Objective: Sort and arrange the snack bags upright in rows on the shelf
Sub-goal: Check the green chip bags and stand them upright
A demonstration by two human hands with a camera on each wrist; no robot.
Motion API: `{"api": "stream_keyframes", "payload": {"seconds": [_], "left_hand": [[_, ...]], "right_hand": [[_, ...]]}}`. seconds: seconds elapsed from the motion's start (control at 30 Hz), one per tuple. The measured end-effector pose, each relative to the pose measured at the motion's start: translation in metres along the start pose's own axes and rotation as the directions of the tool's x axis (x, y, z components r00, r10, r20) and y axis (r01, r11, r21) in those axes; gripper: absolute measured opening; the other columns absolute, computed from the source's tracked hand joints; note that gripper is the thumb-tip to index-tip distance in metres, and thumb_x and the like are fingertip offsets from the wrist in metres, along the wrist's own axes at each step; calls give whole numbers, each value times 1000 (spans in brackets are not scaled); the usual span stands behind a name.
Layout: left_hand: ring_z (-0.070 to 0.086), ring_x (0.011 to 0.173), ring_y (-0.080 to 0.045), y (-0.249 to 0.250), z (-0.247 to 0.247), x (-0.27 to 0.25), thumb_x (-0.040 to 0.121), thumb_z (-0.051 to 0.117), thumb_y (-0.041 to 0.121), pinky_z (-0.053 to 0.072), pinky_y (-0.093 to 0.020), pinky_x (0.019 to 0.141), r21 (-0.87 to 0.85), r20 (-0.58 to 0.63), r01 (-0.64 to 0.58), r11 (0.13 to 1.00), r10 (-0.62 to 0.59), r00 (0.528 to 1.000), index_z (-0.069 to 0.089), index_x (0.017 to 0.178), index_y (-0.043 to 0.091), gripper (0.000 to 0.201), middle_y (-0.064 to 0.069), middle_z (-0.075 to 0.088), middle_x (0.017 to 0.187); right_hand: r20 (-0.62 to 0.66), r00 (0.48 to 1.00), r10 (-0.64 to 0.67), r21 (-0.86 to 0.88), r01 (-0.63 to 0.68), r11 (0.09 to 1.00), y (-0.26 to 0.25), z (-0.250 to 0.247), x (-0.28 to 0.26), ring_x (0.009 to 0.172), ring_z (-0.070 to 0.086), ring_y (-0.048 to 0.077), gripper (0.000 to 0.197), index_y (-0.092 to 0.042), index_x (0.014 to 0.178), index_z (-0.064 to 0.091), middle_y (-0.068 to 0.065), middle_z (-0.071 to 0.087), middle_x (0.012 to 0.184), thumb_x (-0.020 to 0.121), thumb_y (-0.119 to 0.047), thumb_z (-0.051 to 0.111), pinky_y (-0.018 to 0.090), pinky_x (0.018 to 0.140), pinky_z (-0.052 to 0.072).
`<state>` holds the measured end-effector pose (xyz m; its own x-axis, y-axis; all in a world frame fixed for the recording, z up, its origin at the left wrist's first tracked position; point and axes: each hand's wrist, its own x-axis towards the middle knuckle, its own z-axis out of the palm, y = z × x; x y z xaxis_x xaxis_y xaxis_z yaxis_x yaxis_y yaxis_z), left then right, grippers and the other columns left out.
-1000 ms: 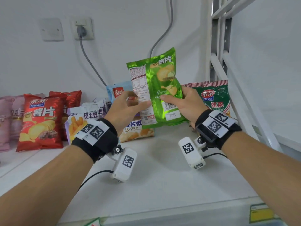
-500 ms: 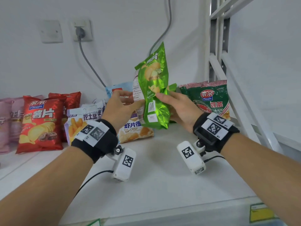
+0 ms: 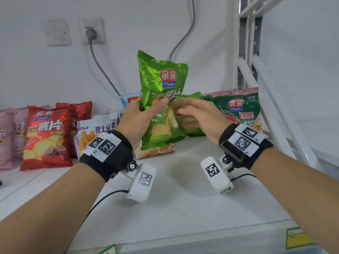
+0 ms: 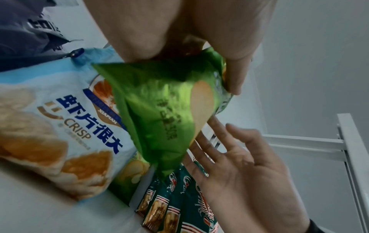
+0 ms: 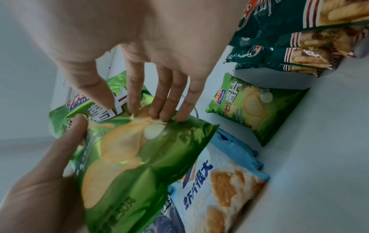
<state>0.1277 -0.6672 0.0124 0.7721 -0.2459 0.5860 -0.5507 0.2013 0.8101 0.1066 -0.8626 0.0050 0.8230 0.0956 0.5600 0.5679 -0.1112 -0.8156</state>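
My left hand [image 3: 136, 119] grips the light green chip bag [image 3: 161, 99] around its middle, thumb across the front, holding it upright above the white shelf [image 3: 179, 202] with its printed face toward me. My right hand [image 3: 199, 117] sits just right of it with the fingers [image 5: 169, 100] straight and relaxed, their tips touching the bag's right edge without gripping. Beneath the held bag a pale blue crisp bag [image 4: 60, 126] lies flat. A second light green bag [image 5: 255, 108] lies farther back, and a dark green striped bag [image 3: 238, 109] stands at the far right. At the left, a red chip bag [image 3: 46, 140] stands in front of another red one, beside pink bags [image 3: 9, 136].
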Motion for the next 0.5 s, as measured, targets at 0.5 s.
{"api": "stream_keyframes", "payload": {"seconds": [0.5], "left_hand": [[74, 110, -25, -4, -1, 3, 100, 64, 21, 63, -40, 88, -122, 23, 155, 980, -153, 988, 65, 134, 14, 34, -5, 76, 122]], "right_hand": [[-64, 996, 65, -1, -65, 998, 17, -12, 10, 84, 79, 17, 6, -22, 85, 84, 4, 82, 93, 90, -22, 81, 31, 72, 63]]}}
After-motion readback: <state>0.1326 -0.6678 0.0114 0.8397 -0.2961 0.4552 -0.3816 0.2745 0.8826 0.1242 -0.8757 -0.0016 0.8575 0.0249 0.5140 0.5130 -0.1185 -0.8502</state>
